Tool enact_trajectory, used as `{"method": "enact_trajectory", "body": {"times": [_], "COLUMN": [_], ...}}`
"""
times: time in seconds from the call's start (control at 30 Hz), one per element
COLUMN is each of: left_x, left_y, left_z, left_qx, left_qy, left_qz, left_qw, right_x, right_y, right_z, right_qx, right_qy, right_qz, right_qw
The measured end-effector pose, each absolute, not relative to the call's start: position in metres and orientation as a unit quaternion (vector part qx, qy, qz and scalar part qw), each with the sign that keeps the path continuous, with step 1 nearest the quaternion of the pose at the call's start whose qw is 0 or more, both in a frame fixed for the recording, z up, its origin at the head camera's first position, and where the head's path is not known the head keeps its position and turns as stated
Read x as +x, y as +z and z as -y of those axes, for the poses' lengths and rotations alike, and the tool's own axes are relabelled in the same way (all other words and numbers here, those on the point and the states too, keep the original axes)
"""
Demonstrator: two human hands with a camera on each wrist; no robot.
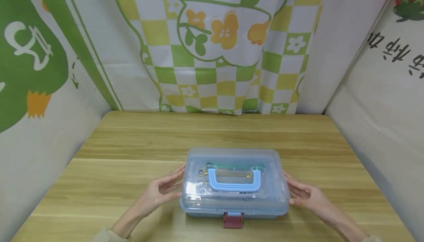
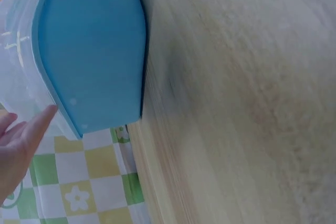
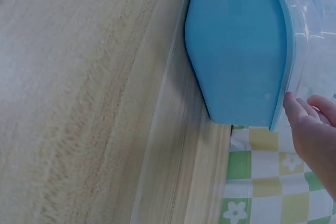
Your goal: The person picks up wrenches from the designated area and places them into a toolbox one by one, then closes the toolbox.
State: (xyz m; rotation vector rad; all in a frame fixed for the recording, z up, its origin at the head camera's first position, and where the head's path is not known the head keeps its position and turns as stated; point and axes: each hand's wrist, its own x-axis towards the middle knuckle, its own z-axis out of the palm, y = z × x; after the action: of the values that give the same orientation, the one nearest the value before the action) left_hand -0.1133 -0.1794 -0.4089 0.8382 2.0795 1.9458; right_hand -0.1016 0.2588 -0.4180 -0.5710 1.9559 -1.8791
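Observation:
A plastic storage box (image 1: 233, 201) with a clear lid sits on the wooden table, its blue base (image 2: 94, 51) showing in both wrist views. The lid is down, and a blue handle (image 1: 234, 187) lies on top. At the front edge is a dark red latch (image 1: 233, 220); whether it is fastened I cannot tell. My left hand (image 1: 162, 190) is at the box's left side, fingertips against the lid's rim. On the opposite side, my right hand (image 1: 306, 196) touches the rim likewise, fingers extended. Small rings and other items show blurred through the lid.
The wooden table (image 1: 132, 142) extends around the box on every side. A checked, flowered curtain (image 1: 205, 73) hangs along its back edge. White printed cloths stand at the left (image 1: 66, 135) and right (image 1: 381, 124).

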Motion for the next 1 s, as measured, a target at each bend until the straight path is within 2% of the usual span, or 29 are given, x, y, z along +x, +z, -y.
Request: {"method": "enact_trajectory", "body": {"times": [0.27, 0.43, 0.53, 0.73, 0.9, 1.0], "left_x": [-0.104, -0.098, -0.095, -0.092, -0.093, -0.094], "left_y": [-0.404, -0.399, -0.396, -0.397, -0.398, -0.399], "left_z": [0.165, 0.157, 0.154, 0.152, 0.152, 0.152], "left_qx": [0.151, 0.089, 0.072, 0.073, 0.079, 0.085], "left_qy": [0.646, 0.643, 0.640, 0.642, 0.638, 0.637], "left_qz": [-0.742, -0.756, -0.761, -0.759, -0.761, -0.761], "left_qw": [0.097, 0.085, 0.074, 0.077, 0.082, 0.084], "right_x": [-0.099, -0.101, -0.102, -0.100, -0.096, -0.096], "right_y": [-0.414, -0.408, -0.401, -0.390, -0.388, -0.386], "right_z": [-0.259, -0.262, -0.260, -0.243, -0.224, -0.216], "right_qx": [-0.203, -0.219, -0.203, -0.178, -0.237, -0.285], "right_qy": [-0.643, -0.656, -0.643, -0.554, -0.414, -0.366], "right_qz": [-0.718, -0.695, -0.718, -0.813, -0.869, -0.863], "right_qw": [0.172, 0.196, 0.174, 0.031, -0.136, -0.200]}}
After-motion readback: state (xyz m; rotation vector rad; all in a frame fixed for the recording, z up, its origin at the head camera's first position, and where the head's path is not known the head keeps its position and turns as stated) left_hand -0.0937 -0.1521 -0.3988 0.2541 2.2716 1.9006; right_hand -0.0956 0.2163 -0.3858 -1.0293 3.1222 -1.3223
